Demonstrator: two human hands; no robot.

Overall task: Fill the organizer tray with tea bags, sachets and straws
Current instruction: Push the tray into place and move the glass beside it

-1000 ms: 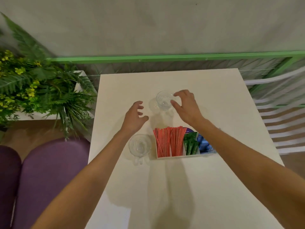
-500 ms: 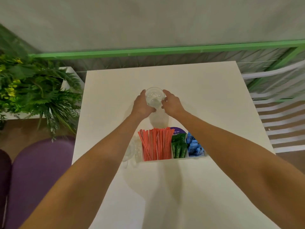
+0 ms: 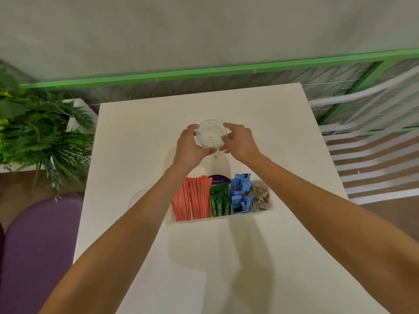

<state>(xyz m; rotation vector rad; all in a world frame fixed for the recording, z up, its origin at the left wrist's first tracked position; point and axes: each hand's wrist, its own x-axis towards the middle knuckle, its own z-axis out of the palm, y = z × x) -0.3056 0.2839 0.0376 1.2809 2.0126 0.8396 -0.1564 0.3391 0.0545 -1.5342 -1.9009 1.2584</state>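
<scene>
A white organizer tray (image 3: 223, 217) sits on the white table (image 3: 260, 257), in front of me. From left to right it holds red-striped straws (image 3: 192, 198), green sachets (image 3: 219, 201), blue sachets (image 3: 241, 193) and clear tea bags (image 3: 260, 196). Beyond the tray, a clear patterned glass (image 3: 211, 133) is lifted above the table. My left hand (image 3: 189, 147) grips its left side and my right hand (image 3: 240, 141) grips its right side.
A second clear glass (image 3: 136, 198) stands left of the tray, mostly hidden by my left forearm. A purple round item (image 3: 218, 178) shows behind the green sachets. A fern plant (image 3: 38, 132) and a purple chair (image 3: 38, 250) are at left; white slatted chairs (image 3: 371, 159) at right.
Both hands closed around the far glass and raised it toward me. The view shifted, so the tray's blue sachets and tea bags are now uncovered.
</scene>
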